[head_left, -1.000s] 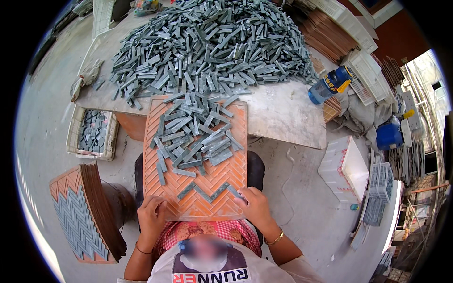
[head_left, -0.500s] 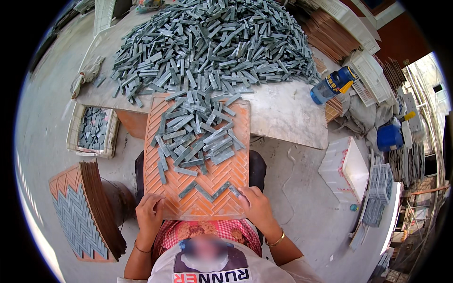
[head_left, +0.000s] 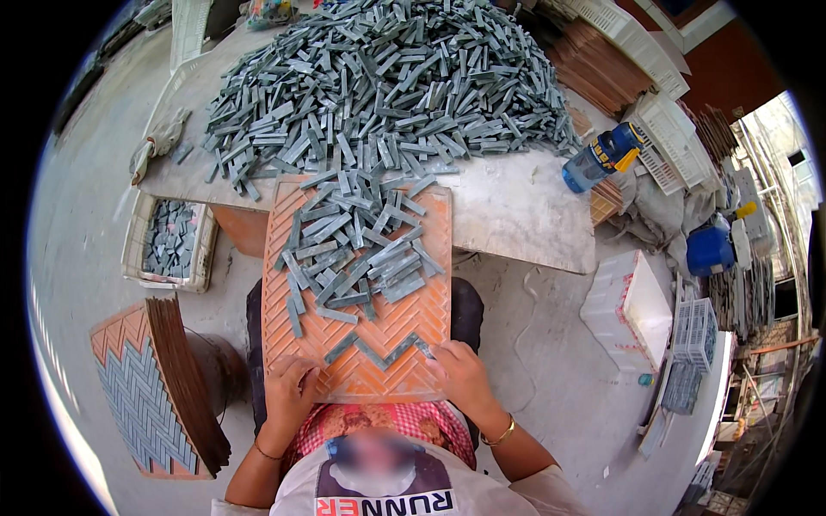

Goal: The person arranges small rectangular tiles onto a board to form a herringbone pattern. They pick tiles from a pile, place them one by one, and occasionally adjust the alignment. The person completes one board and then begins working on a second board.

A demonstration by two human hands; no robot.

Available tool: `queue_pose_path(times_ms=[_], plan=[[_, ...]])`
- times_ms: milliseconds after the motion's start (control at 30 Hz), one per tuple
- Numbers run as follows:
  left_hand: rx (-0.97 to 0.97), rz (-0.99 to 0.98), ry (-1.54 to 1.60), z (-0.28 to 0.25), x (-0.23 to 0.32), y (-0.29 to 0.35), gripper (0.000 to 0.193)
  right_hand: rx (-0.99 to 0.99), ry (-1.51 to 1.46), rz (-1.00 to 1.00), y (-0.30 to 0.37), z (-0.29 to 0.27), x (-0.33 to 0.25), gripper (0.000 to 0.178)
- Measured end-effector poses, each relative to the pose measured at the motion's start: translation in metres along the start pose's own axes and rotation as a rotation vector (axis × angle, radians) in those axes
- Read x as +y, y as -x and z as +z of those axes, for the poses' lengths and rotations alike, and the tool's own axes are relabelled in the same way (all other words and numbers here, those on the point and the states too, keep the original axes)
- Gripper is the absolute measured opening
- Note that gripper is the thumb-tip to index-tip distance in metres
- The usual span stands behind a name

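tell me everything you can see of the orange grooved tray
The orange tray is a rectangular, plastic-looking panel with raised herringbone ridges. It lies face up over the person's legs, far end overlapping the table. Loose grey strips cover much of its far half; four form a zigzag in its nearer grooves. The left hand and right hand are at its near corners; contact is unclear.

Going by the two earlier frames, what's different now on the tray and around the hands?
The left hand has moved rightward, farther over the near-left corner of the orange tray. No pick-up or release is visible. The right hand stays at the right end of the zigzag of grey strips; the loose strips and blue bottle look unchanged.
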State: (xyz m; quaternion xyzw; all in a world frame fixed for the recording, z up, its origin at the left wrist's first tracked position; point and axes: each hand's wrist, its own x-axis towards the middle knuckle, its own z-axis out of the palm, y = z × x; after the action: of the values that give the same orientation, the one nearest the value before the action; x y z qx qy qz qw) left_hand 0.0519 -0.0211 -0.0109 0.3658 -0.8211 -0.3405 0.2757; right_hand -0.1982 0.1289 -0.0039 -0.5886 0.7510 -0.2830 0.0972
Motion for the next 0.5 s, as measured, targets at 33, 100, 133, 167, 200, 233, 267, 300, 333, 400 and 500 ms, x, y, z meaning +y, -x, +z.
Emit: queue_pose_path(times_ms=[33, 100, 133, 167, 200, 233, 267, 300, 333, 400, 500], plan=[[-0.006, 0.034, -0.002, 0.004, -0.001, -0.002, 0.007, -0.034, 0.003, -0.008, -0.004, -0.002, 0.001, 0.022], [-0.027, 0.041, -0.013, 0.009, -0.002, -0.008, 0.006, -0.036, 0.017, -0.031, -0.021, -0.006, -0.004, 0.024], [-0.002, 0.091, -0.039, 0.013, -0.004, -0.014, 0.007, -0.038, 0.023, -0.044, -0.031, -0.006, -0.006, 0.025], [0.026, 0.142, -0.065, 0.016, -0.004, -0.024, 0.009, -0.025, -0.018, -0.044, -0.040, -0.002, -0.008, 0.027], [0.055, 0.186, -0.105, 0.016, -0.004, -0.032, 0.010, -0.015, -0.074, -0.051, -0.050, 0.011, -0.012, 0.030], [0.054, 0.219, -0.110, 0.018, -0.002, -0.042, 0.012, -0.005, -0.113, -0.045, -0.059, 0.020, -0.018, 0.032], [0.054, 0.251, -0.116, 0.021, 0.001, -0.052, 0.015, 0.003, -0.106, -0.018, -0.069, 0.026, -0.026, 0.034], [0.058, 0.278, -0.132, 0.020, 0.003, -0.061, 0.018, 0.009, -0.106, 0.002, -0.080, 0.032, -0.037, 0.037], [0.036, 0.304, -0.138, 0.022, 0.004, -0.069, 0.021, 0.015, -0.099, 0.028, -0.088, 0.036, -0.044, 0.039], [-0.007, 0.340, -0.153, 0.022, 0.002, -0.080, 0.027, 0.004, -0.093, 0.062, -0.095, 0.048, -0.040, 0.044], [0.036, 0.239, -0.052, 0.003, -0.010, -0.079, 0.033, -0.049, -0.171, 0.211, -0.086, 0.037, -0.037, 0.039]])
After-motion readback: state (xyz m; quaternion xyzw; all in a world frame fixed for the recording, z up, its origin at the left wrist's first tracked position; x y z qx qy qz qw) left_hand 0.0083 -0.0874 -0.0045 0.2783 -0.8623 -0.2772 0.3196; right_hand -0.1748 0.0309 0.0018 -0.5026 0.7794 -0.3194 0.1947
